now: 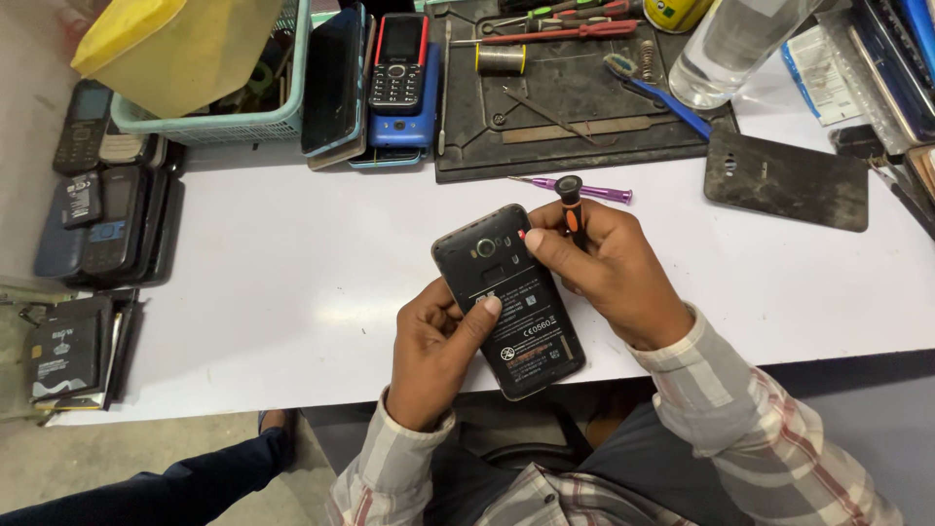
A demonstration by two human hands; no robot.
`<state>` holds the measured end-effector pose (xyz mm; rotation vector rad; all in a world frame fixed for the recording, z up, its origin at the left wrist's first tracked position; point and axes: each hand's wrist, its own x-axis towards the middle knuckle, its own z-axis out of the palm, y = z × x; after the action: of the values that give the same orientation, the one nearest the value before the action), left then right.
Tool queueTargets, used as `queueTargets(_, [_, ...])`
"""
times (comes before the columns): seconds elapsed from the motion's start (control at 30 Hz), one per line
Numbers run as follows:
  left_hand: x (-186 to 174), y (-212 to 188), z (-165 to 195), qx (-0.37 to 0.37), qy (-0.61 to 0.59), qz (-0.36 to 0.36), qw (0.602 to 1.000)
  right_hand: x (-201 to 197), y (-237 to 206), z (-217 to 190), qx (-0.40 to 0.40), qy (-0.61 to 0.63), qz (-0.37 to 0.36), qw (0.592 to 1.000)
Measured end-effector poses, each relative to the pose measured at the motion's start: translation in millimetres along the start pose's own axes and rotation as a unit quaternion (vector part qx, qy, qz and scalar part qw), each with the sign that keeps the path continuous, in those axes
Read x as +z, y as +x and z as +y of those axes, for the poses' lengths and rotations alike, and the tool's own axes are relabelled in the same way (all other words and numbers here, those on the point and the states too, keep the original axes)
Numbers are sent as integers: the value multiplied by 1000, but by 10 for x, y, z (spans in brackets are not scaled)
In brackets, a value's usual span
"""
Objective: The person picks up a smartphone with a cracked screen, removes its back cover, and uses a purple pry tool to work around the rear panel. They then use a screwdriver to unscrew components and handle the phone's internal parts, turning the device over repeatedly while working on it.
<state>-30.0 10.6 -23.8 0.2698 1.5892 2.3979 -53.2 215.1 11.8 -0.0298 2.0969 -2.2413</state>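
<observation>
the left hand is clamped on a black phone with its back cover off, thumb pressed across the inner back and the fingers wrapped underneath. the right hand is closed around a small screwdriver with a black and orange handle, its tip brought to the phone's upper right edge beside the camera ring (the tip itself is hidden by the fingers, so i cannot tell whether it sits in a screw).

what could go wrong, as i judge it: the phone is held in the air above the near edge of the white table, not resting on it, so a hard push from the driver could twist it out of the left hand's grip and drop it toward the lap. a driver that slips off could scratch the camera lens just beside it, and a loosened screw could fall to the floor and be lost.

the phone lies tilted, top end away from the person, between both hands: the left hand holds its lower left side, the right hand touches its upper right corner. the removed back cover lies well apart on the right, and a purple screwdriver rests just beyond the right hand.
</observation>
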Motion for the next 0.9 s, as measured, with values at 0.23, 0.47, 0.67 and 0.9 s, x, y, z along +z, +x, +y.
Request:
queueTargets(0.23, [4,-2,14,-4,10,-17,1000,-20,50,45,62,96,-23,993])
queueTargets(0.47, [2,-5,9,-11,18,-16,1000,23,30,79,69,92,0,993])
queueTargets(0.67, [-14,-15,-2,-9,20,-12,1000,15,33,50,61,116,-19,991])
queueTargets(0.9, [-25,-11,-22,-7,22,-14,1000,-16,65,94,67,65,-28,995])
